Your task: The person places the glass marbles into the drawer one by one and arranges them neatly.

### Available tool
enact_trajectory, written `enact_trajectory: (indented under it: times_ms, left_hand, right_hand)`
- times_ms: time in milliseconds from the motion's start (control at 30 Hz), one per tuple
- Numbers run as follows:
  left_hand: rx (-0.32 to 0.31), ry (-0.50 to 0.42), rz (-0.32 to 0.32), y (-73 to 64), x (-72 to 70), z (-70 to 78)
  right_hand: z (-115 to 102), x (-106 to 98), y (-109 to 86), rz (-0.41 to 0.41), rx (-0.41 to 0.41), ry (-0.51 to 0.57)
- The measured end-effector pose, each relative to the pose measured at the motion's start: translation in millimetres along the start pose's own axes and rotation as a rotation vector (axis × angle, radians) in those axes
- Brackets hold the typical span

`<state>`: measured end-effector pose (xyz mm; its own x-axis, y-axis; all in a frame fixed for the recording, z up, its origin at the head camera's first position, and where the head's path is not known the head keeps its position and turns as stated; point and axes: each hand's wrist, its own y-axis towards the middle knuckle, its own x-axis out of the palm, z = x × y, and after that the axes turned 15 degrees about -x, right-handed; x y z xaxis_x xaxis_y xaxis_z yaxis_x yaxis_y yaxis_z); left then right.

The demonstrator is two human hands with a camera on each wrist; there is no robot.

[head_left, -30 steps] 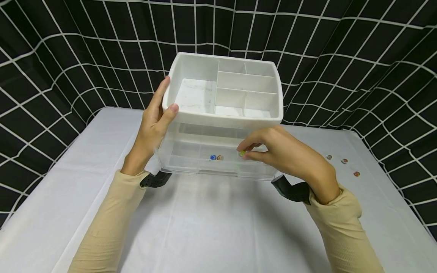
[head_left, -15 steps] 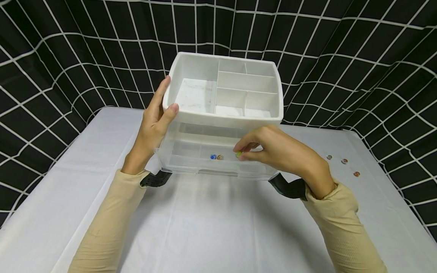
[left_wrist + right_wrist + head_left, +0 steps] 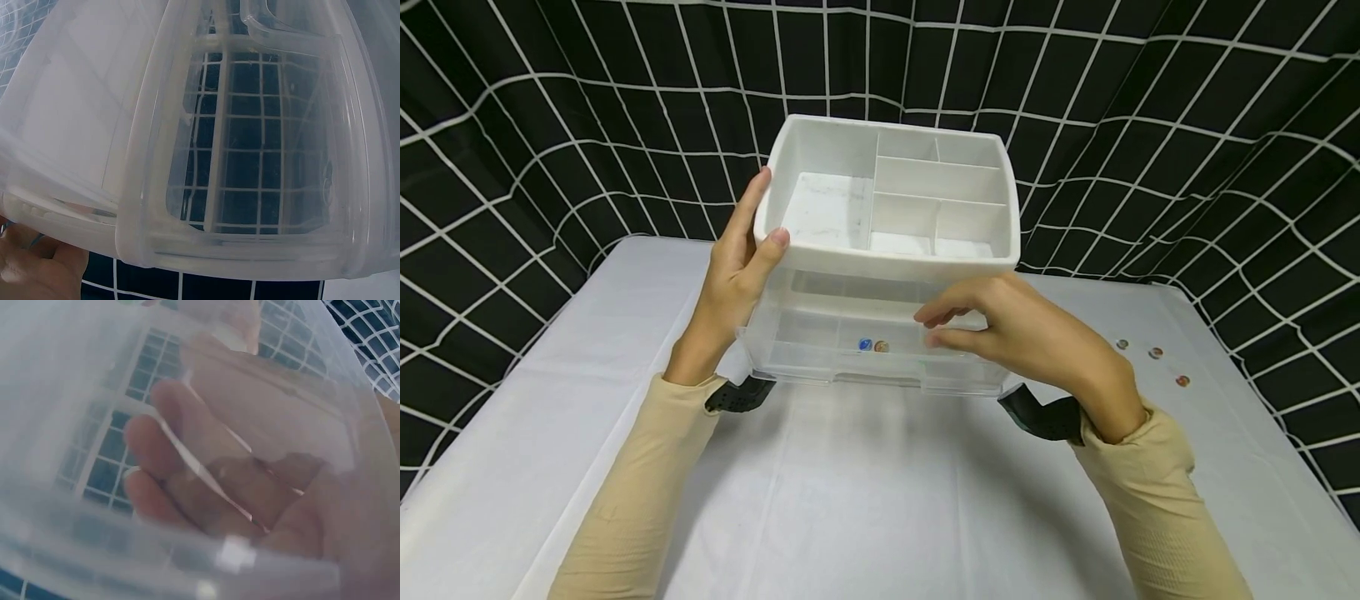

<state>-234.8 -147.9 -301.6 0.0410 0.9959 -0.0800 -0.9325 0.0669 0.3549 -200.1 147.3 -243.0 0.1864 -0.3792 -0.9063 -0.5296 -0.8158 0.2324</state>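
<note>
A white desktop organizer with a divided top stands on the table, its clear front drawer pulled out. My left hand grips the organizer's left side, thumb over the front rim; the left wrist view shows its fingers at lower left. Inside the drawer lie a blue marble and a brown-orange marble, side by side. My right hand reaches into the drawer's right part, thumb and fingertips apart with nothing visible between them. The right wrist view shows its loosely bent fingers through clear plastic.
On the table's right side lie three more marbles: a greenish one, a reddish one and an orange-red one. A white cloth covers the table. Black cloth with white grid lines hangs behind and at both sides.
The yellow-green marble pinched in my right hand half a second ago is out of sight, and the thumb and fingers have spread apart. The left hand and organizer have stayed put.
</note>
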Motion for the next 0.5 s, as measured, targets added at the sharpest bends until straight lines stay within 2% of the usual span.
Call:
enact_trajectory:
  times_ms: [267, 500]
  left_hand:
    - [-0.001, -0.006, -0.001, 0.0, 0.4, 0.5]
    - [-0.001, -0.013, -0.003, 0.0, 0.0, -0.3]
  right_hand:
    - [-0.8, -1.8, -15.0, 0.119, -0.038, -0.041]
    - [1.3, -3.5, -29.7, 0.260, -0.149, -0.137]
